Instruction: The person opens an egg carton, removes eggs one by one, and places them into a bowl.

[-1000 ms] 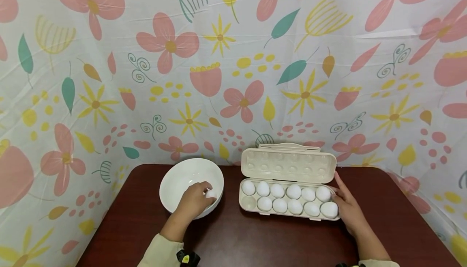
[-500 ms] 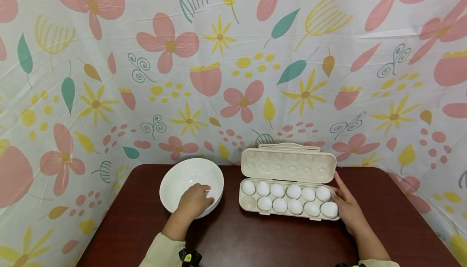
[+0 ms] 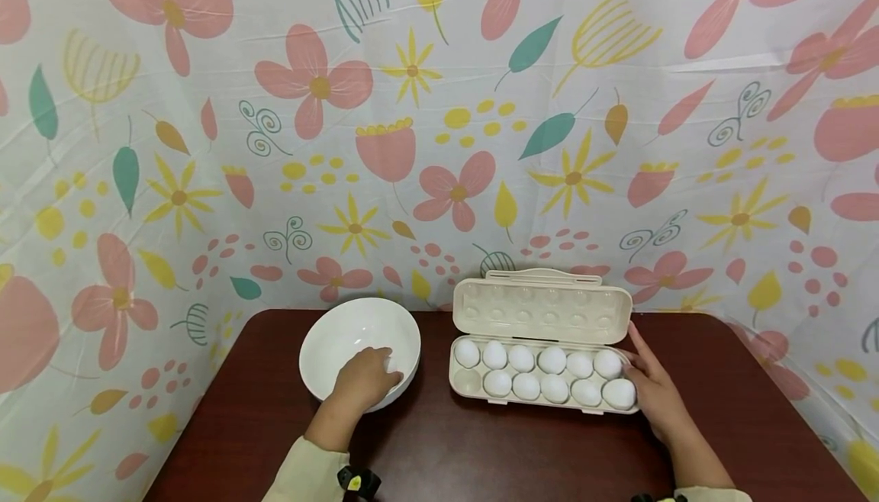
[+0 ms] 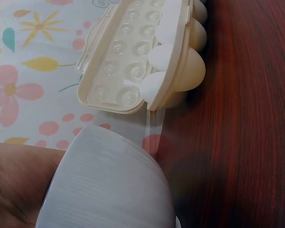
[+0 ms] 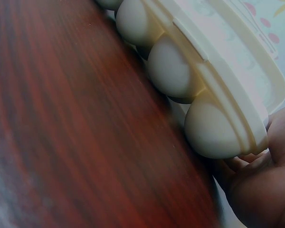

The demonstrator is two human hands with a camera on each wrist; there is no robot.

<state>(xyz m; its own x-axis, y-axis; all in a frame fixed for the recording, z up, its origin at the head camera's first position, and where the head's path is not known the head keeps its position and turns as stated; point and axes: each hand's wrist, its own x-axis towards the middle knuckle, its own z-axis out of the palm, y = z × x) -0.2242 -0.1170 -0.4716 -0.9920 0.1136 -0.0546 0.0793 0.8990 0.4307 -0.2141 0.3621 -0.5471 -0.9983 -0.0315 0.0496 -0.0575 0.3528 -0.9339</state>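
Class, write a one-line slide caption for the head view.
Left hand holds an egg in a white bowl; right hand holds an open egg carton.

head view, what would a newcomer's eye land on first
Probably the floral backdrop, its big pink flowers filling the upper frame. Next, the open egg carton right of center on the dark table, its near-left pocket bare, the right hand at its right end. Farther left, the left hand holds what looks like an egg in the white bowl.
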